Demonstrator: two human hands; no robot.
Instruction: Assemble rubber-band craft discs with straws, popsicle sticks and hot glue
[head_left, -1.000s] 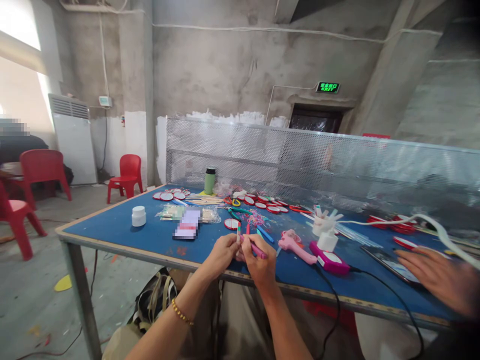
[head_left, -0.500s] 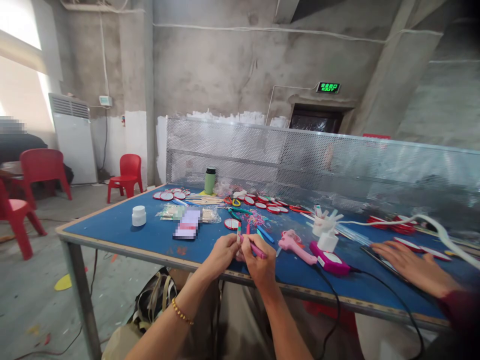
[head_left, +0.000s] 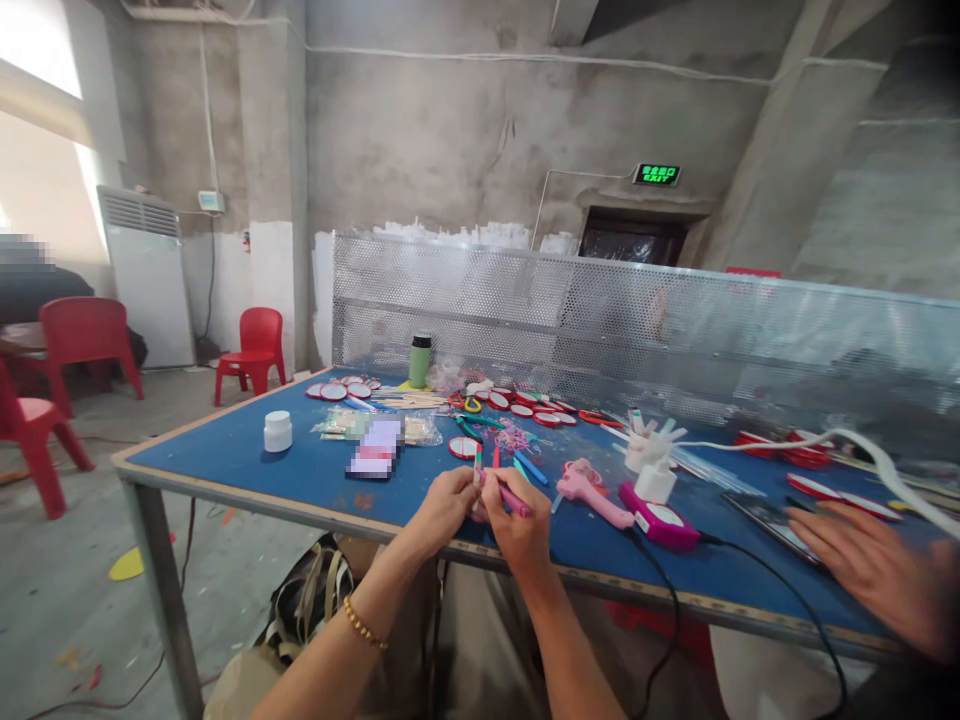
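Blue covers the bench (head_left: 240,450), and both of the person's hands meet at its near edge. Left hand (head_left: 442,505) is pinched shut on a thin upright stick (head_left: 478,461) with coloured bands, its tip rising just above the fingers. Right hand (head_left: 517,525) is closed around a pink pen (head_left: 510,497), whose tip points toward the stick and seems to touch it low down, though the contact is too small to be sure of. A gold bracelet (head_left: 364,627) sits on the left wrist.

Just right of the hands lie a pink glue gun (head_left: 592,495) and a magenta box (head_left: 658,523) with a black cable (head_left: 757,575) running off the bench edge. Farther back are red-rimmed discs (head_left: 536,410), loose coloured sticks, a green bottle (head_left: 419,361) and a white jar (head_left: 277,432). A perforated metal screen (head_left: 600,320) stands along the far side. At far right another person's hand (head_left: 874,570) rests near a dark phone (head_left: 772,520). Red chairs (head_left: 255,350) stand on the floor to the left.
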